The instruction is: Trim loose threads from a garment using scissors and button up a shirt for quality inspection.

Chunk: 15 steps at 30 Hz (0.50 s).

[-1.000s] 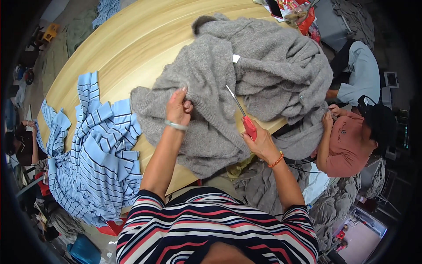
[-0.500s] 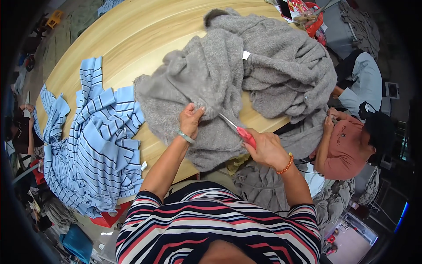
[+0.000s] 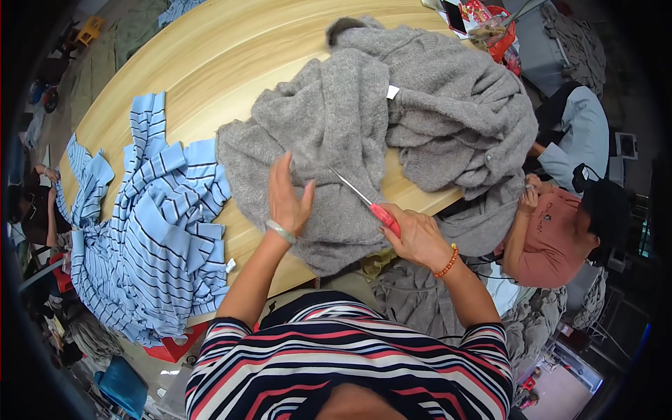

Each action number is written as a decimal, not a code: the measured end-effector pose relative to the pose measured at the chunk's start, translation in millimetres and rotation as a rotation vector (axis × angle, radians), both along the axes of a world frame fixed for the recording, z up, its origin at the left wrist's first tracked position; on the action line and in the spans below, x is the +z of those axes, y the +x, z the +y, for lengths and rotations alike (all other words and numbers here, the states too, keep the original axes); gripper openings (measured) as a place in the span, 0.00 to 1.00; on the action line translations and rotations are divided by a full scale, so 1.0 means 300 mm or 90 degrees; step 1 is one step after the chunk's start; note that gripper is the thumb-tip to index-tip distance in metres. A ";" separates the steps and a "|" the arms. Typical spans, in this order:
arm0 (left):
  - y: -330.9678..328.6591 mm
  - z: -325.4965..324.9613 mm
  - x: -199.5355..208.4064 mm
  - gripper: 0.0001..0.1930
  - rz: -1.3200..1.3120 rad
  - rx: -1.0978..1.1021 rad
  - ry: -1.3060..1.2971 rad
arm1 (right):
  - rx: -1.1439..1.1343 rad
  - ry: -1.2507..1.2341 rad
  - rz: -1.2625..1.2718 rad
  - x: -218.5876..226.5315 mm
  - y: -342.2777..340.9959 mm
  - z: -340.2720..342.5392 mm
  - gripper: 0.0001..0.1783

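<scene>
Grey knitted garment lies in loose folds on the table in front of me. Over its near left part my left hand is spread, fingers pointing away and thumb apart, with nothing in it. My right hand is wrapped round the red handle of slim pointed scissors. Their metal blades look closed, and the tip points far-left over the grey knit. Most of the handle is hidden in my fingers. Whether the tip touches the cloth I cannot tell.
More grey knitwear is heaped at the right, with a white tag. Blue striped knit pieces pile up at the left of the wooden table. A co-worker in a pink shirt sits close at the right. Red bag at the far right.
My left hand has let go of its pinch on the grey knit, opened and moved slightly left. The scissors' tip has shifted left. The grey folds there lie differently.
</scene>
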<state>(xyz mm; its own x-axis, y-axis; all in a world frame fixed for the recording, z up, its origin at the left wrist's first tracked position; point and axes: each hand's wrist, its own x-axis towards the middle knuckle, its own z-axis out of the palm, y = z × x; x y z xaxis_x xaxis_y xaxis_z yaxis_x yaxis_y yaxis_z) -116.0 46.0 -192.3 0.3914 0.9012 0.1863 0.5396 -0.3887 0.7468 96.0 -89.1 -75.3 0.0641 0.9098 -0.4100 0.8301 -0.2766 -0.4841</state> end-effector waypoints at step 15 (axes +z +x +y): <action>0.009 0.225 -0.239 0.41 0.459 -0.111 0.002 | 0.070 -0.032 -0.036 -0.056 -0.068 0.265 0.16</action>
<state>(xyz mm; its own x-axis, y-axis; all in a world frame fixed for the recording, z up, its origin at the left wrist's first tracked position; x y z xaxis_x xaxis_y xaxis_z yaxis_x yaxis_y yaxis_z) -113.4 113.6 -264.0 0.5546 0.8150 -0.1677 0.8260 -0.5149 0.2294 75.6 -9.7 -92.2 -0.0103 0.8911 -0.4537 0.8825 -0.2053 -0.4232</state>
